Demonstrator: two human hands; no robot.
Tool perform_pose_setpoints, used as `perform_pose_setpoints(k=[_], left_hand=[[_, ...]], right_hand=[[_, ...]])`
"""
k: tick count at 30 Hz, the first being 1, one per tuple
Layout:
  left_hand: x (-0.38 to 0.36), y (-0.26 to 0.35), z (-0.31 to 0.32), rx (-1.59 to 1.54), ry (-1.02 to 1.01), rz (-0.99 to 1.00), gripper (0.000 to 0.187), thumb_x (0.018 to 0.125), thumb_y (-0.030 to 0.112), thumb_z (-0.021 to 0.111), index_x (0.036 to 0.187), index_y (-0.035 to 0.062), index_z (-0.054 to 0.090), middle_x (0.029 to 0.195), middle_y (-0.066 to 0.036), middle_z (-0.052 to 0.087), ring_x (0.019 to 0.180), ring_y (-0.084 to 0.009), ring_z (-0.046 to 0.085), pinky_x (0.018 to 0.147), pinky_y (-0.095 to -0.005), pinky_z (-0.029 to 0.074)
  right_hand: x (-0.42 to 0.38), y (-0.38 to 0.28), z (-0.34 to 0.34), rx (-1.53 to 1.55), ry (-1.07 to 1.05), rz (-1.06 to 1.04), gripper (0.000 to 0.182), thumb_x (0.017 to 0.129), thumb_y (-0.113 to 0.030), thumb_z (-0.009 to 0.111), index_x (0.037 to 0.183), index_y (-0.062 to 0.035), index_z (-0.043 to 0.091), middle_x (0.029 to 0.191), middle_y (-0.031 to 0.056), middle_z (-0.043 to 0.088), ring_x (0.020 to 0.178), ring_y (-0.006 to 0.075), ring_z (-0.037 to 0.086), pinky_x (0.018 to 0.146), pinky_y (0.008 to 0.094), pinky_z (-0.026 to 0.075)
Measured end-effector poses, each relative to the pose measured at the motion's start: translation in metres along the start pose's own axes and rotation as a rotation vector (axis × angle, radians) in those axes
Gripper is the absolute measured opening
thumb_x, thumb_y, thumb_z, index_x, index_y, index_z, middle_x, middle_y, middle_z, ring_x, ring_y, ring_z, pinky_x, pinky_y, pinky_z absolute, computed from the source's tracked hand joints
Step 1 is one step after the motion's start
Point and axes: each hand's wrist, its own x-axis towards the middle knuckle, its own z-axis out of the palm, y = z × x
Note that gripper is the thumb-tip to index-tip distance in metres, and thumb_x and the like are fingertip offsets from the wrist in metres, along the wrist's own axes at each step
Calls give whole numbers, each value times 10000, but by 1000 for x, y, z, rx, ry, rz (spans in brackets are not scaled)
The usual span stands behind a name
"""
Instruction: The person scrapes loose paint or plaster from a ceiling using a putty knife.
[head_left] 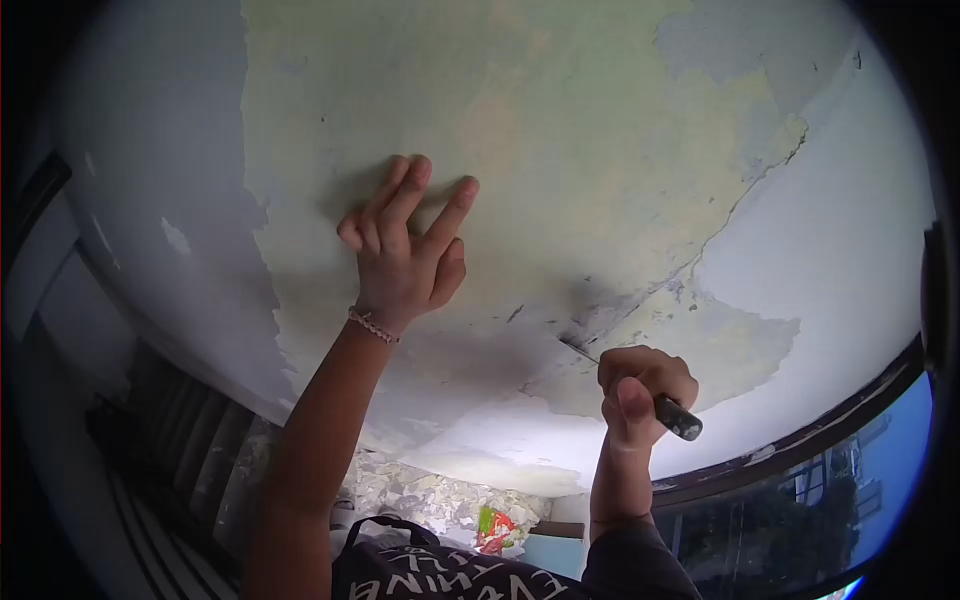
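Note:
My left hand (400, 245), with a braided bracelet (372, 325) on its wrist, has its fingers spread against the bare, pale green patch of wall (540, 120). My right hand (642, 392) is wrapped round the dark handle of a scraper (680, 418), lower and further right. Its thin metal blade points up and left, and the tip meets the wall by a dark scuffed spot (590, 318). Most of the handle is hidden in my fist. Around the green patch, white paint (850, 230) ends in a ragged, partly lifted edge (745, 200).
Paint flakes (440, 490) litter the floor below, with a red and green bag or wrapper (495, 528) among them. A stair flight with a dark railing (130, 430) descends at the left. At the lower right is a dark-framed window (780, 510).

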Motion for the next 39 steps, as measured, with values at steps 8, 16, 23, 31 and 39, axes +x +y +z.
perform_pose_setpoints(k=[8, 16, 23, 31, 39], left_hand=[[10, -12, 5, 2, 41, 31, 516, 883, 251, 479, 1393, 246, 561, 1483, -122, 408, 1361, -243, 397, 963, -404, 219], [10, -10, 2, 32, 22, 67, 498, 908, 256, 467, 1375, 116, 569, 1469, -159, 396, 1373, -290, 373, 1019, -378, 197], [6, -3, 0, 9, 10, -11, 520, 882, 249, 494, 1398, 258, 551, 1479, -119, 408, 1357, -241, 396, 947, -405, 231], [4, -1, -3, 38, -5, 14, 477, 940, 287, 441, 1382, 159, 571, 1469, -139, 405, 1365, -271, 378, 997, -390, 203], [1, 2, -3, 32, -2, 2, 474, 911, 263, 462, 1360, 186, 594, 1464, -124, 412, 1357, -255, 385, 982, -392, 219]], right_hand=[[-3, 4, 13, -10, 22, -7, 411, 773, -38, 692, 540, -58, 353, 464, 30, 389, 371, 151, 337, 395, 280, 259], [10, -33, -1, 161, 45, -52, 426, 813, -60, 666, 536, -66, 343, 433, 29, 387, 333, 138, 338, 353, 277, 275], [13, -45, 14, -62, 33, 149, 440, 806, -92, 708, 532, -47, 367, 462, 38, 396, 387, 149, 367, 406, 282, 282], [17, -20, 33, -504, -59, 168, 290, 812, -67, 713, 592, -5, 535, 481, 63, 452, 390, 175, 402, 420, 283, 310], [-6, 25, 39, -320, -40, 629, 298, 861, -167, 698, 636, -3, 592, 482, 42, 467, 415, 158, 411, 450, 301, 321]])
